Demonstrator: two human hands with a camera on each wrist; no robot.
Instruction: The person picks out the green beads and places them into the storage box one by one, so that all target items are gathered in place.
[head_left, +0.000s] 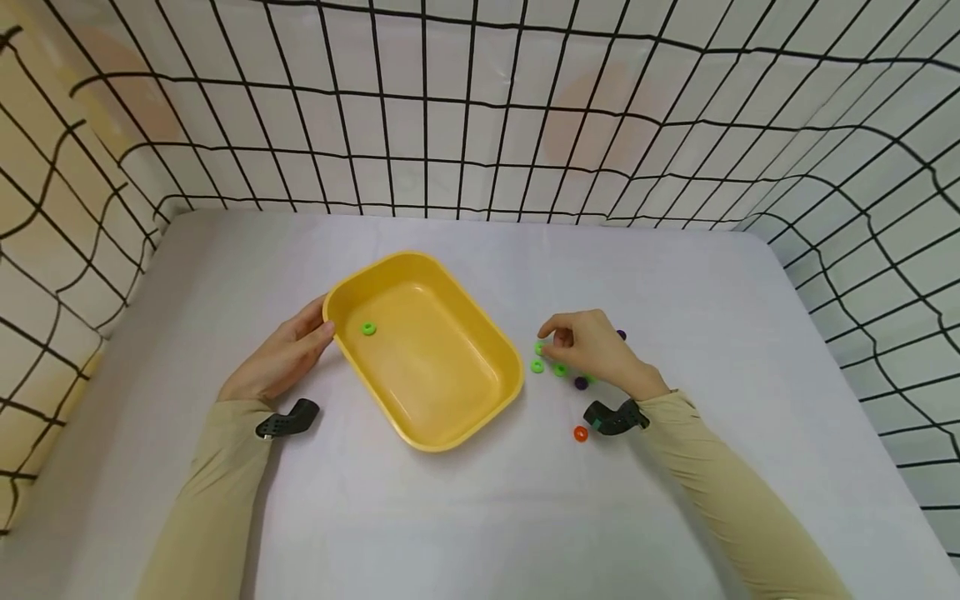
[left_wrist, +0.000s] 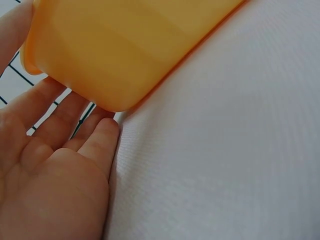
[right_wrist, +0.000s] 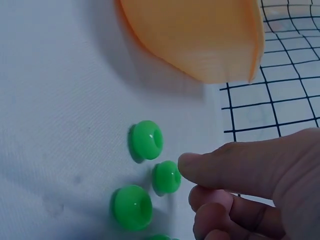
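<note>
Head view: gripping yellow tray [head_left: 457, 367] at its left corner with left hand [head_left: 277, 358]. Just right of tray, small green ring [head_left: 539, 348] at fingertips of right hand [head_left: 597, 346]; can't tell if pinched or only about to be. Also right of tray, on desk [head_left: 480, 533]: more green rings [head_left: 537, 366], dark bead [head_left: 581, 383], orange ring [head_left: 581, 433].

Left wrist view: bracing tray's outer wall with fingers; probably light, stiff plastic, best held by rim.

Right wrist view: off tray's end, green ring right by thumb tip, others beside. Likely light, firm, smooth, apt to roll or slip; best pinched across outer edge.
</note>
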